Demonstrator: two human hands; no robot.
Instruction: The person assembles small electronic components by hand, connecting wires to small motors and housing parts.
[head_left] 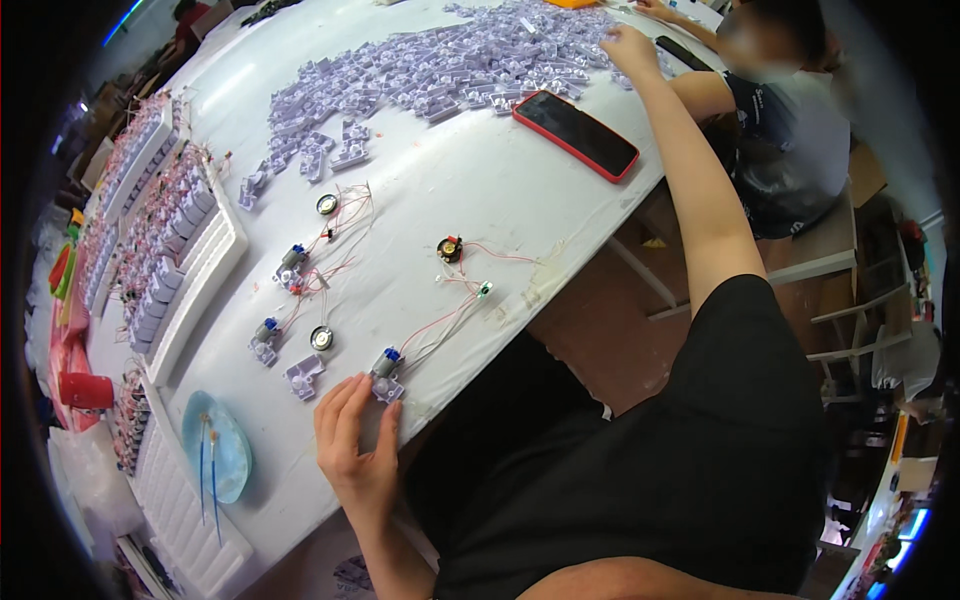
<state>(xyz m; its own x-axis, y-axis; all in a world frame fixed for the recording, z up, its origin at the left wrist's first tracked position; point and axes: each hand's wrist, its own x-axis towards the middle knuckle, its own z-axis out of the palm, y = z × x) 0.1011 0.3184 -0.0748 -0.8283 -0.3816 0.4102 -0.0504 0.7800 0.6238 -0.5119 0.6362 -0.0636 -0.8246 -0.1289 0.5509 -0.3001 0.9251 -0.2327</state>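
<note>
My left hand [355,435] is at the table's near edge, thumb and fingers closed around a lavender plastic housing [386,391] with a small motor [387,362] set in it. Red and white wires run from this motor to a small green board [484,290] and a round speaker [449,249]. Far off, my right hand [632,55] is stretched out to the right end of a wide heap of lavender plastic housings [430,75]. Its fingers are bent together; what they hold, if anything, is too small to make out.
Two more wired motors [292,258] and a loose housing [304,378] lie left of centre. A red-cased phone [577,135] sits near the right edge. White foam trays [205,290] of assembled units and a blue dish [218,450] with brushes stand left. A person [790,130] sits at far right.
</note>
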